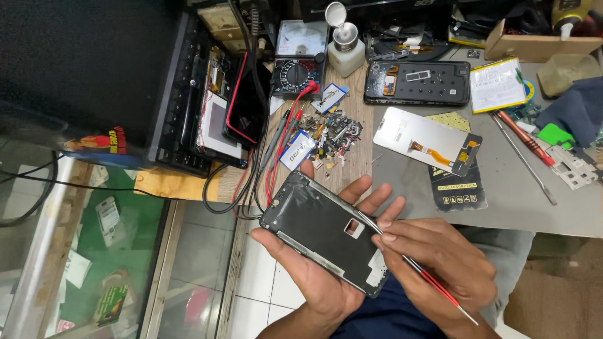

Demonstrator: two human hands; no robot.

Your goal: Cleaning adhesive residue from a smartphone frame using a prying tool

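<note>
A black phone frame (pixel 314 225) with a small square cutout lies tilted in my left hand (pixel 314 276), whose palm cradles it from below while the fingers curl past its far edge. My right hand (pixel 440 260) pinches thin red-handled tweezers (pixel 433 285). Their tip rests on the frame's right edge near the cutout. Both hands hover in front of the bench, above my lap.
On the grey mat lie a detached phone screen (pixel 422 138) with an orange flex cable, a black phone back (pixel 417 83), a battery (pixel 497 84), a red screwdriver (pixel 526 138) and metal tools. A multimeter (pixel 296 68), a pile of small parts (pixel 333 132) and a solvent bottle (pixel 345 47) sit behind.
</note>
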